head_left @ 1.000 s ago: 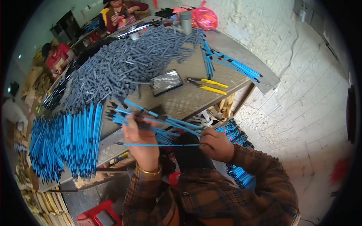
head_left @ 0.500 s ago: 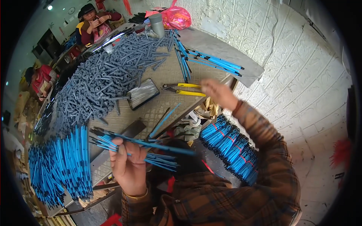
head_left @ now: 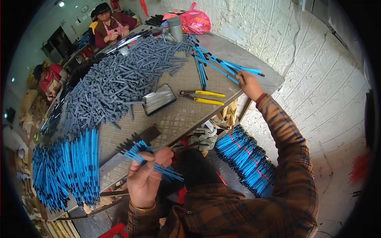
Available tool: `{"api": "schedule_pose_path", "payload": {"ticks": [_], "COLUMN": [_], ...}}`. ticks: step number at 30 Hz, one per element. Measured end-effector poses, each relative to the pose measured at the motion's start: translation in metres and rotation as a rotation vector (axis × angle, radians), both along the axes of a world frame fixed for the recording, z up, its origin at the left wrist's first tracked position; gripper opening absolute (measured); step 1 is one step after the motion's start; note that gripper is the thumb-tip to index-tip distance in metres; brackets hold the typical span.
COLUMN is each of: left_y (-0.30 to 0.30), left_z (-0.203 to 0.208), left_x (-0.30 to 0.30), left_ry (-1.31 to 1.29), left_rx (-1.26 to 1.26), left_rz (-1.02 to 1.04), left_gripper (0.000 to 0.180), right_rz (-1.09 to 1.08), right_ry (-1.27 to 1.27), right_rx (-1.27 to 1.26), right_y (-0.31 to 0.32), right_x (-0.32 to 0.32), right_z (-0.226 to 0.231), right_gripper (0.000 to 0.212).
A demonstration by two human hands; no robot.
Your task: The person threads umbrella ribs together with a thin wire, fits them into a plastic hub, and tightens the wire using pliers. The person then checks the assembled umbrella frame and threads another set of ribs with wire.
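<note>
My left hand point(head_left: 143, 178) is closed around a bunch of thin blue rods with black ends point(head_left: 168, 172), held tilted above the near table edge. At the right side of the table, my right hand point(head_left: 251, 87) pinches the end of a blue rod point(head_left: 224, 72) with its fingertips. That rod belongs to a loose spread of similar blue rods point(head_left: 201, 73) on the tabletop. Nearest to the right hand lie pliers with yellow handles point(head_left: 208, 93). Beside the pliers is a shallow black tray of fine silvery pins point(head_left: 158, 99).
A big heap of grey plastic pieces point(head_left: 119, 79) covers the middle of the table point(head_left: 190, 115). Many blue rods point(head_left: 77, 166) lie at left. Red-banded bundles point(head_left: 248, 160) rest below, at right. A grey cup point(head_left: 175, 29) and pink bag point(head_left: 196, 20) stand behind. Two co-workers point(head_left: 113, 29) sit far left.
My right hand has moved right and away from me, from beside the pliers to the loose blue rods. The loose blue strip near the table's front edge is no longer there. The left hand keeps its bunch.
</note>
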State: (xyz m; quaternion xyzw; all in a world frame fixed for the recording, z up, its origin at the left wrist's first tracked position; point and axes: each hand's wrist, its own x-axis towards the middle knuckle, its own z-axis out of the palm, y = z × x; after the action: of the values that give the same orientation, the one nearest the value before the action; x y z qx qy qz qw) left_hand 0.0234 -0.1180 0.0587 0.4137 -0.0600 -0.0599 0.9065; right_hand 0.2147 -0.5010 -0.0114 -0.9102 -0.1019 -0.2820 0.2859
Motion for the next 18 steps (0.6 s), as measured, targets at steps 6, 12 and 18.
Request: {"api": "schedule_pose_path", "payload": {"ticks": [6, 12, 18], "left_y": [-0.02, -0.031, -0.041], "left_z": [-0.015, -0.025, -0.012], "left_x": [0.048, 0.054, 0.047], "left_ry": [0.051, -0.193, -0.053], "left_rx": [-0.028, 0.023, 0.189], "left_rz": [0.331, 0.468, 0.588], "left_gripper": [0.018, 0.014, 0.012], "right_rz": [0.433, 0.535, 0.735], "right_ry": [0.284, 0.216, 0.283], "right_rx": [0.401, 0.45, 0.253], "right_y": [0.117, 0.173, 0.159], "right_x": [-0.119, -0.166, -0.169], "right_z": [0.016, -0.02, -0.002], "right_gripper": [0.007, 0.009, 0.029]}}
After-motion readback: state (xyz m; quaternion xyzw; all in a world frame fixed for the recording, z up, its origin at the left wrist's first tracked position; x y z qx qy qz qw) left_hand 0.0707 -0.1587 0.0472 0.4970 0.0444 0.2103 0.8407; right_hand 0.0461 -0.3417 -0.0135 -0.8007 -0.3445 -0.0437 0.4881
